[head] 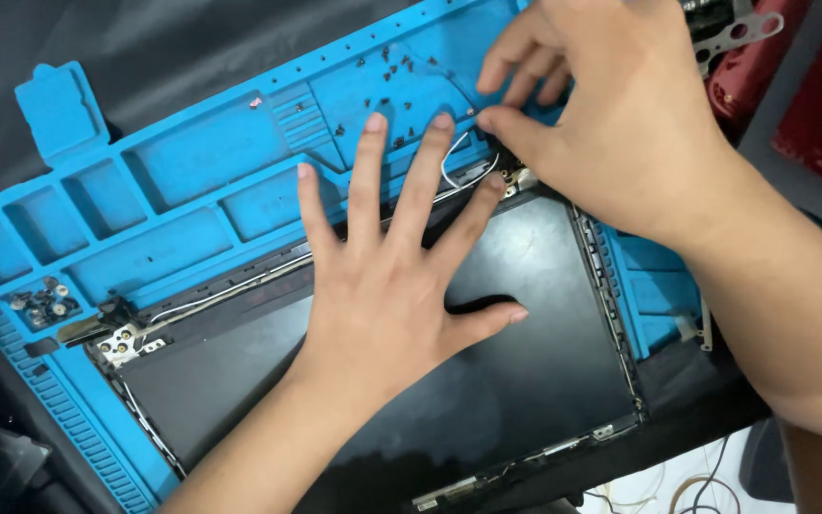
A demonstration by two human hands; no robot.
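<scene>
A dark work surface [145,48] carries a blue silicone repair mat [192,162], and a black laptop screen panel [525,362] lies flat on the mat.

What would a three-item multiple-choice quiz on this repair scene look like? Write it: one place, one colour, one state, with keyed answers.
1. Where does the left hand rest?
A. flat on the dark panel
B. in a mat compartment
C. on the red object

2. What colour is the work mat?
A. green
B. blue
C. grey

3. How are the right hand fingers?
A. spread flat
B. pinched together at the panel's top corner by the white cable
C. clenched around a screwdriver

Answers: 1 A, the palm and spread fingers lie on the panel; 2 B, the mat is bright blue; 3 B, thumb and fingertips meet at the corner.
</scene>
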